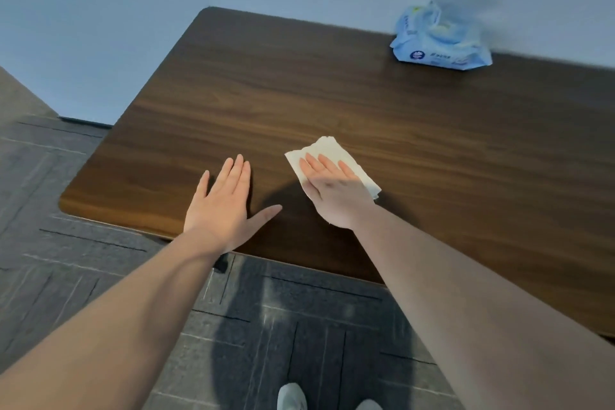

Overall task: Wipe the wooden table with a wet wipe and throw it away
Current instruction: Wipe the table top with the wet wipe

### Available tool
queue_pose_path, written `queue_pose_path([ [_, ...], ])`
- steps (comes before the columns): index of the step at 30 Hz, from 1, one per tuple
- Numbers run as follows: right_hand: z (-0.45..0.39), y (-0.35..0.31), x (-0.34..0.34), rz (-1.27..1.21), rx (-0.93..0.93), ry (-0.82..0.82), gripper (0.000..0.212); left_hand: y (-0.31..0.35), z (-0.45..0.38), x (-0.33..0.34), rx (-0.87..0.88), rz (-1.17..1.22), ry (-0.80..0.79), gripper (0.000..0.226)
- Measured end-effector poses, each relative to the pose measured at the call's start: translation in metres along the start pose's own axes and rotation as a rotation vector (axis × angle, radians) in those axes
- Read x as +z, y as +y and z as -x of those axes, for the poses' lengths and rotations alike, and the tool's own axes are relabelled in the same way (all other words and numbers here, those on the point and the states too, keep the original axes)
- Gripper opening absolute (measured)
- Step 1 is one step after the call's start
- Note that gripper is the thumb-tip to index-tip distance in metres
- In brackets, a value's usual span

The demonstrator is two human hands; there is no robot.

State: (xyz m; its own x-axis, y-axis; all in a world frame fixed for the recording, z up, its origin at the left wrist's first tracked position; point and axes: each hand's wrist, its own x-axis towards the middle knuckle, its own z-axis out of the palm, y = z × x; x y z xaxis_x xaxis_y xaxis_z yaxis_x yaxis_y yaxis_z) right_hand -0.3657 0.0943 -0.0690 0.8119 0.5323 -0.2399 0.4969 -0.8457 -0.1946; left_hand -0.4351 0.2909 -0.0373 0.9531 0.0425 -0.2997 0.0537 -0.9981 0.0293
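A dark wooden table fills the middle of the view. A white wet wipe lies flat on it near the front edge. My right hand presses down on the wipe with flat fingers, covering its near half. My left hand rests flat on the bare wood to the left of the wipe, fingers spread, holding nothing.
A blue pack of wet wipes sits at the table's far right edge against the pale wall. Grey patterned carpet lies to the left and below. My shoes show at the bottom. No bin is in view.
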Motion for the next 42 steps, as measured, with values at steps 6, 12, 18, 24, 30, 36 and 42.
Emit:
queue_pose_path([
  [6,0.066,0.101,-0.001,-0.054,0.221,0.036,0.052,0.104,-0.017,0.004,0.193,0.012,0.01,0.099],
  [12,0.147,0.205,0.003,-0.081,0.47,0.041,0.054,0.213,-0.028,0.013,0.391,0.067,-0.006,0.092],
  [18,0.237,0.294,0.004,-0.06,0.708,0.083,0.053,0.311,-0.029,0.016,0.543,0.042,-0.036,0.089],
  [24,0.315,0.356,0.005,-0.168,0.919,0.13,0.053,0.377,-0.029,0.022,0.64,0.007,-0.052,0.089],
  [30,0.355,0.392,0.008,-0.183,1.057,0.139,0.055,0.409,-0.029,0.035,0.634,-0.071,-0.087,0.093],
  [36,0.362,0.403,0.01,-0.212,1.119,0.147,0.053,0.407,-0.029,0.039,0.648,-0.086,-0.054,0.094],
  [42,0.334,0.371,0.007,-0.223,1.021,0.143,0.054,0.409,-0.032,0.035,0.636,-0.062,-0.108,0.093],
])
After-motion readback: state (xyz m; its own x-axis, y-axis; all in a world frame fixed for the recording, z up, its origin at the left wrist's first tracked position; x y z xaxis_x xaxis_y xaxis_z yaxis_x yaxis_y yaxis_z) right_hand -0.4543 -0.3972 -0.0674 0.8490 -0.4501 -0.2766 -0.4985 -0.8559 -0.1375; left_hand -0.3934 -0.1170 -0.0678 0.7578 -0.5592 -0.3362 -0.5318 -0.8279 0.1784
